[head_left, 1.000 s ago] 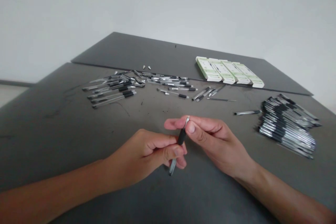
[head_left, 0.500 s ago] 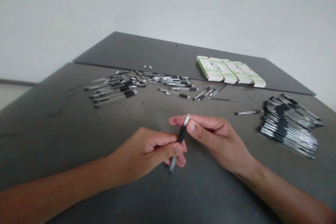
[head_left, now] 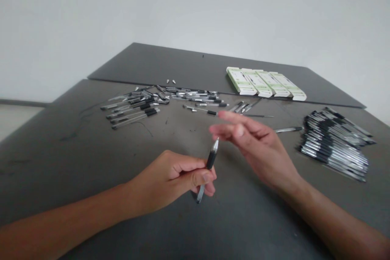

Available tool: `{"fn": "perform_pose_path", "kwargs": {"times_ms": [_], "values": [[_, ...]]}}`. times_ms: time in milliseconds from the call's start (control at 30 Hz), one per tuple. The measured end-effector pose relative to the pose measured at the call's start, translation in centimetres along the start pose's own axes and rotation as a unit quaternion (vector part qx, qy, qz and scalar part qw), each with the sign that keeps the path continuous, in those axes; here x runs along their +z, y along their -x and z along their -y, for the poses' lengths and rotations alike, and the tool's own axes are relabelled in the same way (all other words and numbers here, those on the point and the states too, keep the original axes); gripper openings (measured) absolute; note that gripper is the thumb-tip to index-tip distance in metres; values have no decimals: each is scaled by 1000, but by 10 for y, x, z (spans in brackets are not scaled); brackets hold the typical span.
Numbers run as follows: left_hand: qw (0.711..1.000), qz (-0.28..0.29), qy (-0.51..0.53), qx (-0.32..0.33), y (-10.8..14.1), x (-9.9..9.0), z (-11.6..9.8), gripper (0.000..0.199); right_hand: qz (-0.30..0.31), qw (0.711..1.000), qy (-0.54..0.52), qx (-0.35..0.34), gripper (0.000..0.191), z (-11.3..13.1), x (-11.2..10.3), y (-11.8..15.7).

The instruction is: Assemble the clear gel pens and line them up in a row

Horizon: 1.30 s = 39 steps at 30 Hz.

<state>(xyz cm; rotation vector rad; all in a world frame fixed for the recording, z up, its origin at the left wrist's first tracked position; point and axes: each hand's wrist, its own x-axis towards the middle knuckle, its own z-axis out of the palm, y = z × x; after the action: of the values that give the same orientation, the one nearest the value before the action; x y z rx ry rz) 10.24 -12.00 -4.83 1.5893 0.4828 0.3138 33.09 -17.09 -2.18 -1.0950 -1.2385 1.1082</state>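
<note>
In the middle of the head view my left hand (head_left: 179,178) pinches a pen (head_left: 211,158) between thumb and fingers. The pen has a clear barrel, a black grip and a silver cone tip pointing up and away from me. My right hand (head_left: 256,142) hovers just above and to the right of the tip, its fingers parted and a little blurred. It holds nothing that I can see. Beyond it lies a loose spread of pens and pen parts (head_left: 134,115). A single capped pen (head_left: 288,129) rests to the right of that hand.
A dense pile of pens with black caps (head_left: 335,146) lies at the right. Several flat white-and-green boxes (head_left: 265,83) lie side by side on the far board. Two small silver cone tips (head_left: 170,81) sit near the seam of the dark table (head_left: 91,178).
My right hand has let go of the pen's tip and lifted up and away, its fingers parting. My left hand keeps hold of the pen in nearly the same place.
</note>
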Motion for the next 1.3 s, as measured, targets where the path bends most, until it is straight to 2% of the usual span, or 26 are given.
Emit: {"fn": "perform_pose_path", "kwargs": {"times_ms": [67, 100, 167, 200, 300, 367, 467, 567, 700, 867, 967, 1033, 1167, 1300], "values": [[1000, 0, 4, -3, 0, 0, 0, 29, -93, 991, 51, -75, 31, 3, -20, -11], [1000, 1, 8, -6, 0, 0, 0, 30, -152, 976, 100, -121, 30, 4, -32, -17], [1000, 5, 18, -14, 1, 0, 0, 30, -254, 924, 223, -181, 28, 9, -57, -26], [1000, 8, 23, -18, 1, 0, 0, 31, -285, 894, 291, -186, 31, 11, -70, -29], [998, 12, 49, -28, 2, 1, -1, 29, -300, 812, 484, -127, 41, 16, -103, -33], [996, 13, 77, -35, 2, 2, -1, 28, -274, 781, 554, -92, 37, 15, -116, -33], [993, 13, 103, -48, 3, 2, 0, 29, -211, 779, 585, -78, 26, 10, -124, -35], [992, 15, 109, -57, 3, 1, 2, 30, -143, 780, 604, -83, 25, 5, -125, -37], [995, 25, 81, -50, 2, 0, 3, 29, -84, 758, 642, -83, 24, 10, -128, -39], [996, 24, 69, -54, 2, 0, -1, 29, -119, 737, 664, 46, 34, 32, -151, -31], [998, 19, 29, -54, 2, 0, -2, 28, -131, 739, 651, 109, 37, 43, -176, -21], [998, 19, 22, -59, 2, 0, -1, 27, -124, 746, 640, 141, 32, 46, -193, -15], [999, 17, 31, -41, 3, 0, 7, 26, -97, 758, 624, 163, 24, 42, -213, -11], [999, 17, 23, -36, 4, 0, 11, 26, -83, 765, 621, 151, 24, 34, -211, -14]]}}
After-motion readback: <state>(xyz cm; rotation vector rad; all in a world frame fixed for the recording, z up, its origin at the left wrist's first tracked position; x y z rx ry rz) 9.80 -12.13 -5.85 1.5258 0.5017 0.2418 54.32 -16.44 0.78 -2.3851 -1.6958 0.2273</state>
